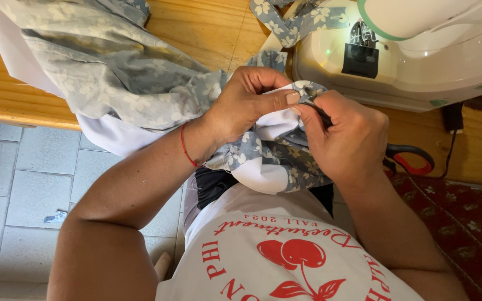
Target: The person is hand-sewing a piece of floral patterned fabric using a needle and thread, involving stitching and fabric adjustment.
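I see my left hand (pixel 246 103) pinched on the grey floral fabric (pixel 140 72), bunched over the lap at the counter (pixel 207 28) edge. My right hand (pixel 344 139) is closed on a thin dark tool, tip at the seam. Risk: the tip slips and nicks the thumb or cloth. Sewing machine (pixel 414 56) and red-handled scissors (pixel 414 159) nearby.

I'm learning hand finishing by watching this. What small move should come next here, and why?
Probably ease the right hand a little away from the left hand, since both pinch the same fold of grey floral fabric at one spot, thumbs nearly touching.
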